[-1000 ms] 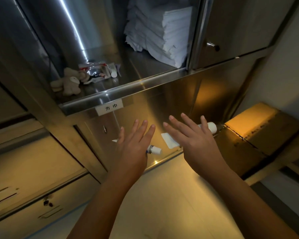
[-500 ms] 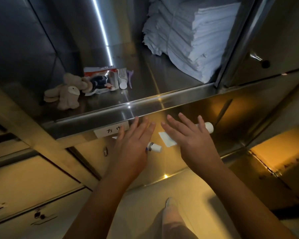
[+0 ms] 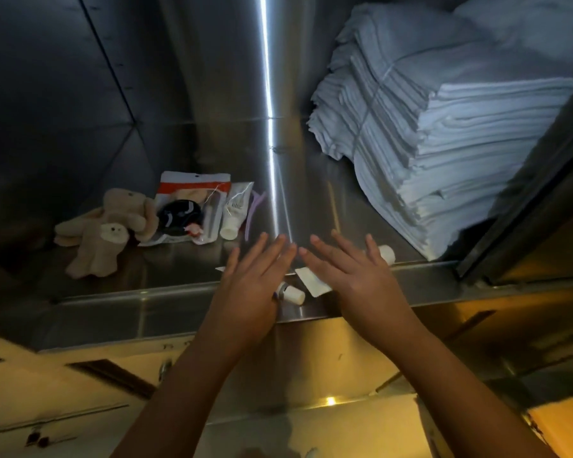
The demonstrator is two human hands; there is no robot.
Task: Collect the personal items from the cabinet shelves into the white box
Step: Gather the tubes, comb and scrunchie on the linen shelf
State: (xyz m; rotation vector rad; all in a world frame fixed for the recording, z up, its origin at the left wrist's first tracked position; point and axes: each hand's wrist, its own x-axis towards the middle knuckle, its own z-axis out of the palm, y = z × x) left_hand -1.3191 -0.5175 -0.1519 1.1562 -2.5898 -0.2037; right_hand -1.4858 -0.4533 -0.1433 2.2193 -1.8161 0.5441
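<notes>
Both my hands reach over the front lip of the steel cabinet shelf (image 3: 139,294), fingers stretched flat. My left hand (image 3: 252,289) keeps a small white-capped tube (image 3: 291,295) pinned under its palm. Under the palm of my right hand (image 3: 354,282) lies a longer white tube (image 3: 313,283); its cap pokes out past the fingers. On the shelf to the left lie a beige plush toy (image 3: 95,234), a red-and-white plastic packet (image 3: 187,209) with a black item inside, another white tube (image 3: 236,211) and a purple clip (image 3: 255,208). No white box is in view.
A tall stack of folded white towels (image 3: 444,143) fills the right side of the shelf. A steel door frame (image 3: 526,209) stands at the far right. Closed drawers (image 3: 63,391) sit below the shelf on the left.
Both hands have risen from the lower cabinet front up to the shelf's edge, carrying the two tubes along. The view has moved closer to the shelf.
</notes>
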